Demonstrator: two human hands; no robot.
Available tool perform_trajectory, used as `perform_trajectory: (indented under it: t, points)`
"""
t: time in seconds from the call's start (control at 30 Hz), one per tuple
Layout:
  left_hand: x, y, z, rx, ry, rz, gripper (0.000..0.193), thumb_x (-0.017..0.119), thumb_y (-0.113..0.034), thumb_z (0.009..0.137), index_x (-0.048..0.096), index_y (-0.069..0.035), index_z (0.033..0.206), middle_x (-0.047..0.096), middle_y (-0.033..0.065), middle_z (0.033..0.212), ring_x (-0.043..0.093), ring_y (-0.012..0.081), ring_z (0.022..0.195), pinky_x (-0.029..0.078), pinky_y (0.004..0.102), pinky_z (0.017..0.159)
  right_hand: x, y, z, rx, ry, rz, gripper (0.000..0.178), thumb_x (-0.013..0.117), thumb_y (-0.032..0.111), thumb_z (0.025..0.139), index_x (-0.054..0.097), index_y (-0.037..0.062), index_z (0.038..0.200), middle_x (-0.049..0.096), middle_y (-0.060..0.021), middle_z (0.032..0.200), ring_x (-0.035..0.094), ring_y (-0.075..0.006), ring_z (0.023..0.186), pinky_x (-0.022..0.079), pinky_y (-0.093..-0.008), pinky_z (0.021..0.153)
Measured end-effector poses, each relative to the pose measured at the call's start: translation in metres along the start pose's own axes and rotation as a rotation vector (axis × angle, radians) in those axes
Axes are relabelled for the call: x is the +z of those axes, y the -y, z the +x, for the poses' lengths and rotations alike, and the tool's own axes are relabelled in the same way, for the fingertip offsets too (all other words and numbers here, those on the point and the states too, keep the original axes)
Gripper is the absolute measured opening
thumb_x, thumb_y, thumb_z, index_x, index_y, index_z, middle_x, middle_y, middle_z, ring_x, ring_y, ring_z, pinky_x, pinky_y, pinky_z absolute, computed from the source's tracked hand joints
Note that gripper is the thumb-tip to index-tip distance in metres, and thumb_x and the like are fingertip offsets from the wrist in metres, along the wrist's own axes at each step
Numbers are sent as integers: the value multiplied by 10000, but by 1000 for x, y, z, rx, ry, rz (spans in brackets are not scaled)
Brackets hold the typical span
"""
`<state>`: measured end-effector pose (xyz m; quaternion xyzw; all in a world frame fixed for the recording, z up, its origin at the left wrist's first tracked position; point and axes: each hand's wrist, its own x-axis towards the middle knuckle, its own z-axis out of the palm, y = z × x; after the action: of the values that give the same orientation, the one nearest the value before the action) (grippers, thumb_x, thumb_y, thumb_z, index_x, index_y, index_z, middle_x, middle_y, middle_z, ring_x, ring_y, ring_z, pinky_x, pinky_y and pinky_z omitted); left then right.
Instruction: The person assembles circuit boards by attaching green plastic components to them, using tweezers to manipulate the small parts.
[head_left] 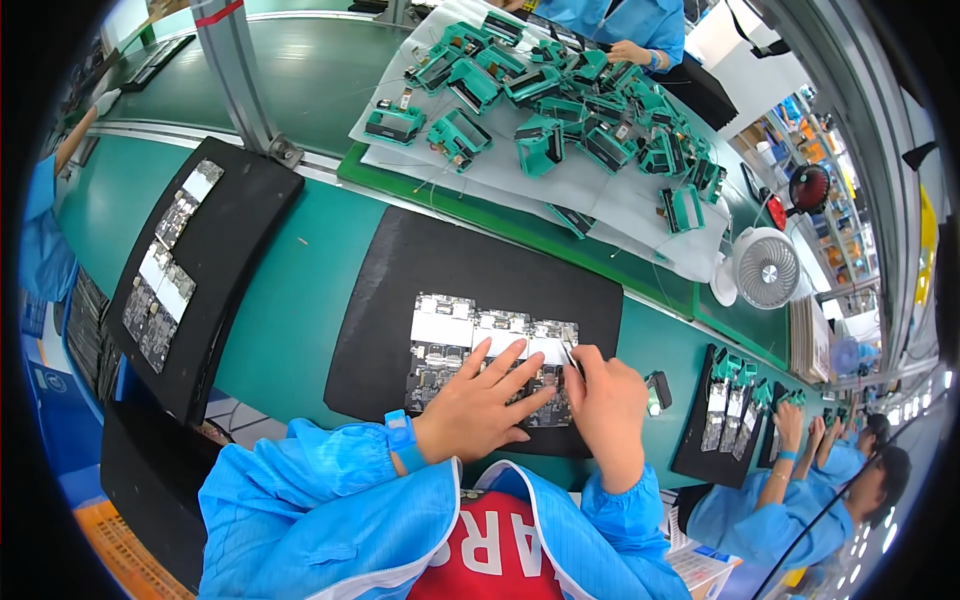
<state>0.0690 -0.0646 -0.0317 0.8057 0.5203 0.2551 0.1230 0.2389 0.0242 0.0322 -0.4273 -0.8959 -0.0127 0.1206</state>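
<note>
Three circuit boards [440, 330] lie side by side on a black foam mat [370, 330] in front of me, with white patches across their upper parts. My left hand [480, 405] rests over the lower middle of the boards, fingers spread. A blue band circles that wrist. At the right-hand board, my right hand [610, 400] is closed on a thin, pointed tool that looks like tweezers [571, 355]. Its tip reaches the white patch there, and the fingers cover the rest of it. The left hand hides part of the boards.
Another black mat [235, 200] with circuit boards [160, 290] stands at left. Beyond the mat, many green housings [540, 145] are heaped on white sheeting [390, 165]. A white fan [768, 268] stands at right. Co-workers sit along the green belt [290, 300]; a small dark part [657, 393] lies near my right hand.
</note>
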Motion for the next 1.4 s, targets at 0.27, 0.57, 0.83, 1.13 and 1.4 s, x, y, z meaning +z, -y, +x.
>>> perform_trajectory:
  t: [0.27, 0.57, 0.83, 1.13, 1.4]
  points:
    - [-16, 17, -30, -115, -47, 138, 674, 772, -442, 770, 580, -218, 1376, 470, 106, 1482, 378, 350, 1414, 252, 589, 1157, 23, 35, 18, -112, -25, 163, 120, 704, 206, 855, 634, 140, 927, 598, -81, 654, 621, -289, 635, 484, -413, 594]
    - [-13, 21, -33, -114, -61, 92, 662, 751, -467, 793, 575, -227, 1384, 451, 107, 1504, 346, 351, 1437, 256, 586, 1157, 26, 47, 18, -26, 34, 149, 142, 682, 182, 877, 642, 145, 1008, 627, -71, 673, 628, -279, 612, 481, -410, 574]
    - [-13, 20, -34, -103, -111, 56, 660, 755, -441, 792, 580, -189, 1376, 462, 135, 1495, 346, 371, 1435, 258, 595, 1149, 21, 53, 23, -143, 2, -25, 170, 704, 172, 839, 640, 151, 996, 618, -61, 661, 624, -273, 631, 471, -423, 590]
    - [-44, 23, -54, -197, -235, 80, 579, 773, -395, 776, 649, -107, 1263, 553, 168, 1352, 435, 391, 1350, 300, 609, 1122, 16, 76, 42, -145, 0, 159, 130, 694, 227, 866, 622, 145, 938, 618, -78, 667, 640, -302, 645, 485, -420, 584]
    - [-40, 33, -66, -225, -212, 95, 541, 749, -421, 817, 656, -117, 1255, 528, 156, 1390, 415, 401, 1364, 323, 606, 1108, 37, 95, 48, -152, 82, 190, 145, 679, 246, 878, 625, 141, 962, 635, -98, 676, 652, -319, 649, 497, -438, 586]
